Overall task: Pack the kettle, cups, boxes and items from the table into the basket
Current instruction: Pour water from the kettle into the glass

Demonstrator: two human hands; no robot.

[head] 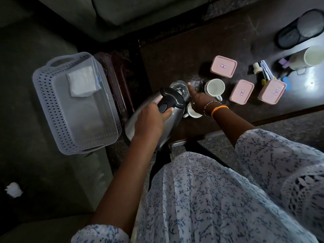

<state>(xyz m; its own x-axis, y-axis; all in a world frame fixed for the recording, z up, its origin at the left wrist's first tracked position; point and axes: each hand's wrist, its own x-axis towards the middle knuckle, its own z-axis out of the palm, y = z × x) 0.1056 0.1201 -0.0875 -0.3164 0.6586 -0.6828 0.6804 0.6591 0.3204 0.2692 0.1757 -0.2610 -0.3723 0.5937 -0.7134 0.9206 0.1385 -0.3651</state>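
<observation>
Left hand grips the handle of the steel kettle, basket to its left. Right hand, fingers loosely spread, rests above a white cup; three pink boxes lie beyond it on the surface

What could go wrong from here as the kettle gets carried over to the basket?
The left hand holds the kettle by its handle alone, tilted at the table edge; swinging it could knock the cup just beside it. The right hand reaches over that cup and might bump the glass.
</observation>
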